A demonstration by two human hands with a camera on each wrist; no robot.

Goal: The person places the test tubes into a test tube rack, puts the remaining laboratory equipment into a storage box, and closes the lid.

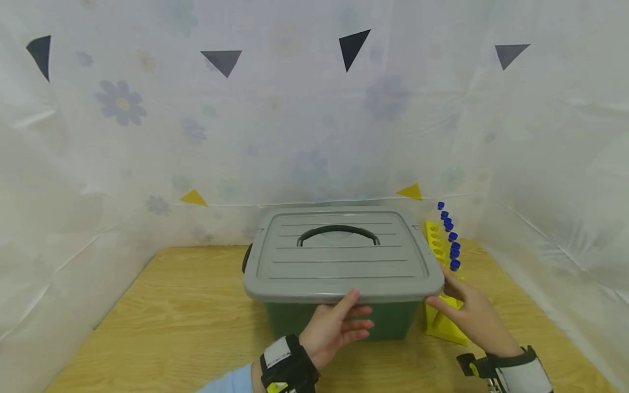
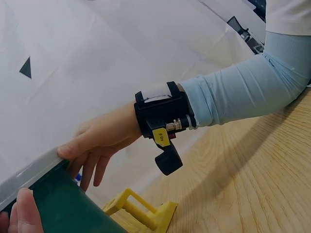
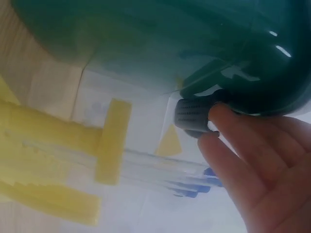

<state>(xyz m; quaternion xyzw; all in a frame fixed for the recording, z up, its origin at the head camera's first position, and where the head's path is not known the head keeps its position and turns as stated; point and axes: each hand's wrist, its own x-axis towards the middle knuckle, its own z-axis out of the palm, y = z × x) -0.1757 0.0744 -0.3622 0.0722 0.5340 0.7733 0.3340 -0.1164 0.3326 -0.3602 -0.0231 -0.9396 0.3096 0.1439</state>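
Observation:
A grey lid (image 1: 339, 254) with a black carry handle (image 1: 339, 228) covers a green storage box (image 1: 344, 321) on the table. My left hand (image 1: 336, 333) is at the front middle of the box, thumb up on the lid's rim and loose fingers below it. At the front right corner is my right hand (image 1: 469, 308), its thumb by the lid's edge. In the right wrist view, its extended fingertips (image 3: 218, 114) touch a dark grey side latch (image 3: 192, 114). The left wrist view shows that hand (image 2: 104, 138) with its fingers hanging fairly straight.
Right of the box stands a yellow rack (image 1: 444, 325) holding several clear tubes with blue caps (image 1: 454, 254). It is close beside the right hand. A black latch (image 1: 247, 258) shows on the box's left side. Behind the wooden table (image 1: 162, 327) hangs a pale flowered sheet (image 1: 275, 125).

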